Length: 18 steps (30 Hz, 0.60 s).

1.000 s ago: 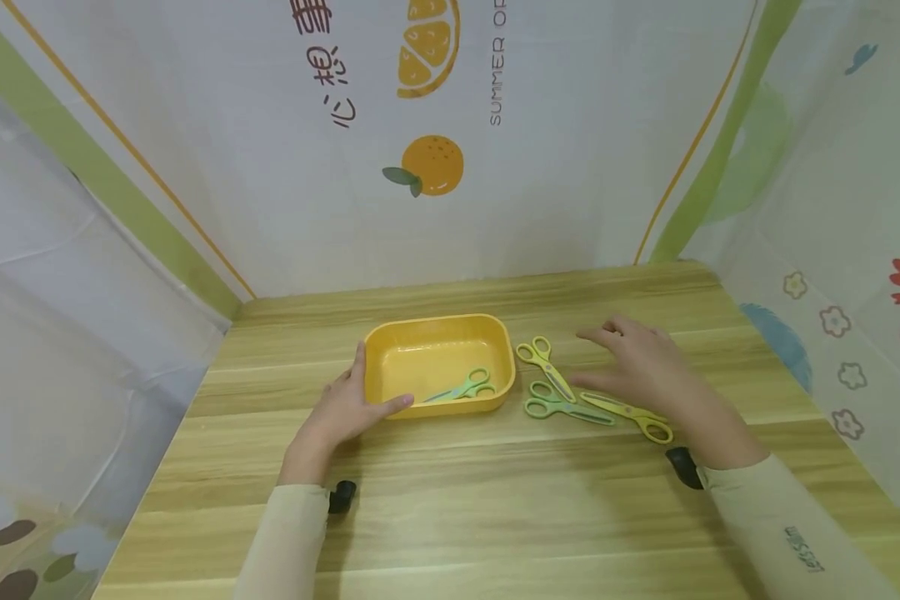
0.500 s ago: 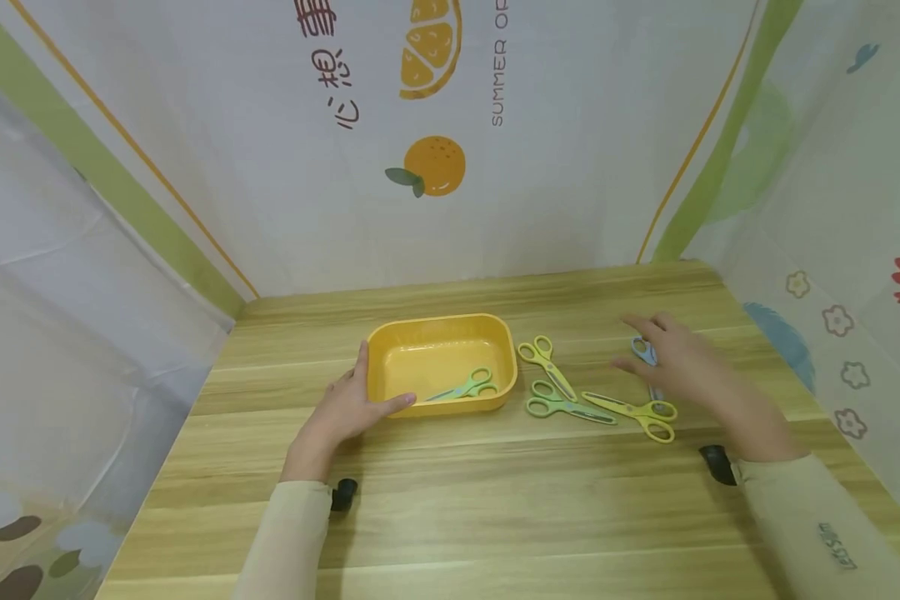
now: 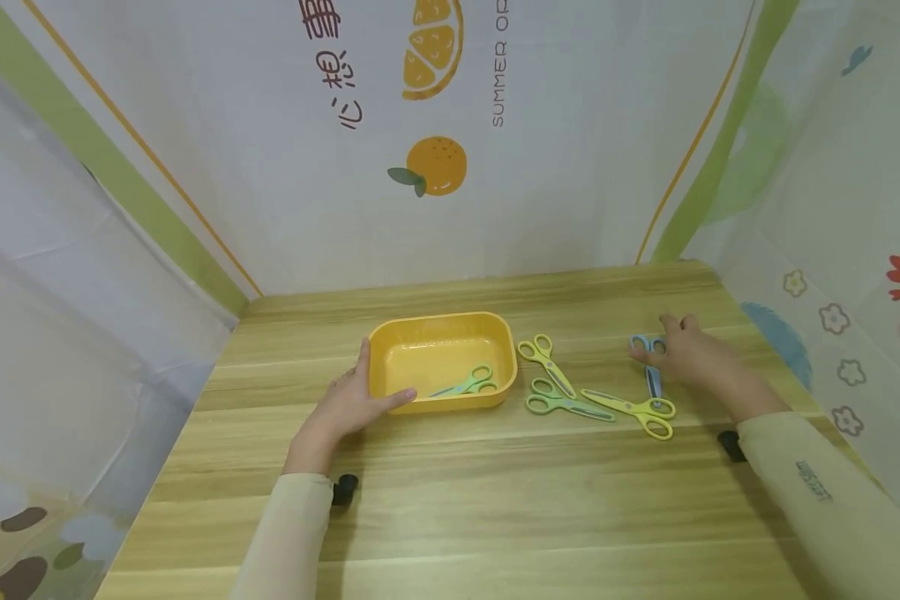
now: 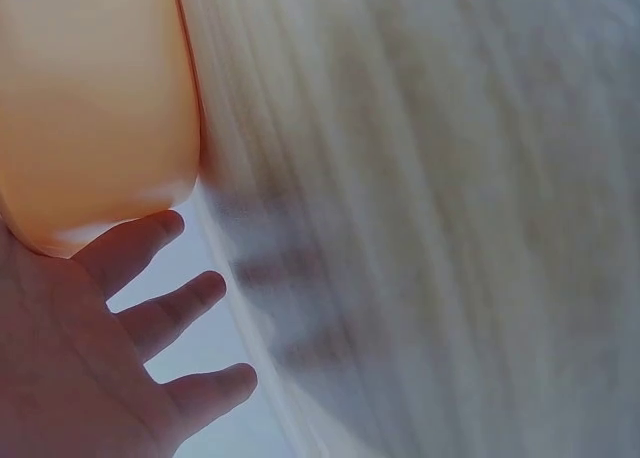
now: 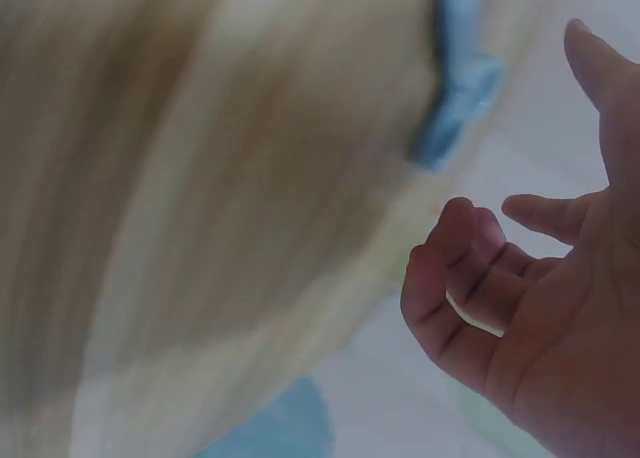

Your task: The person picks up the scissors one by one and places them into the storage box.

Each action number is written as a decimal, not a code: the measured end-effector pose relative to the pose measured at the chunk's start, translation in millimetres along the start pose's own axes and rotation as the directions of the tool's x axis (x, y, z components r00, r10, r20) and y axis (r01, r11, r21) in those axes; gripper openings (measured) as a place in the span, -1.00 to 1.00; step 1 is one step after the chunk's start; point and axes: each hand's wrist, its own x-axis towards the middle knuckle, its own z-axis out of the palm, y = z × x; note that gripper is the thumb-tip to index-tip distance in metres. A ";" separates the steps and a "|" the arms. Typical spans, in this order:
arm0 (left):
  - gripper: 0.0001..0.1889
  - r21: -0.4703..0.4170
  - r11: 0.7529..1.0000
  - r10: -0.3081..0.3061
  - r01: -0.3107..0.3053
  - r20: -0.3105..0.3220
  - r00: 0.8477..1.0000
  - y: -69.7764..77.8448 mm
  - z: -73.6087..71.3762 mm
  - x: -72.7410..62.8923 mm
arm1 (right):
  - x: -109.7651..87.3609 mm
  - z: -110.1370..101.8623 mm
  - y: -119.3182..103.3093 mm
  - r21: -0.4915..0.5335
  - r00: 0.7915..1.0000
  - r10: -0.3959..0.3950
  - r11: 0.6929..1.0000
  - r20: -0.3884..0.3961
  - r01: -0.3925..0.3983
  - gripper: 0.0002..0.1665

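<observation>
On the bench (image 3: 495, 500), blue scissors (image 3: 653, 383) lying at the right hand (image 3: 693, 354), that hand relaxed, holding nothing, contact unclear, left hand (image 3: 347, 407) straight-fingered against yellow box (image 3: 465, 403), green scissors (image 3: 465, 387) inside

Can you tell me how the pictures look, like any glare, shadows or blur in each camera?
Head view: mostly clear, with small glints inside the yellow tray; left wrist view: dim, soft dark patches, likely shadows of the left hand, on a blurred tabletop; right wrist view: also dim, blue scissors blurred, right hand crisper.
</observation>
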 end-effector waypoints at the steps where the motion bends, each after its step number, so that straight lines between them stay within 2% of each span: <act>1: 0.48 -0.001 1.000 -0.001 0.001 0.001 1.000 -0.1 0.5 0.1 | 1.9 2.7 2.4 -0.003 1.000 0.001 1.000 0.003 -0.001 0.40; 10: 0.48 -0.005 1.000 0.010 -0.010 0.005 1.000 -1.4 2.7 0.8 | 9.9 24.0 15.8 -0.025 1.000 0.000 1.000 -0.028 0.000 0.37; 14: 0.48 -0.013 1.000 0.008 -0.008 -0.003 1.000 -2.5 2.5 0.7 | 11.8 29.0 19.6 -0.044 0.998 -0.024 0.999 -0.053 0.022 0.33; 18: 0.47 -0.012 1.000 0.009 -0.009 0.000 1.000 -2.9 2.8 0.9 | 12.0 32.3 20.8 -0.042 0.996 -0.010 0.999 -0.092 0.006 0.31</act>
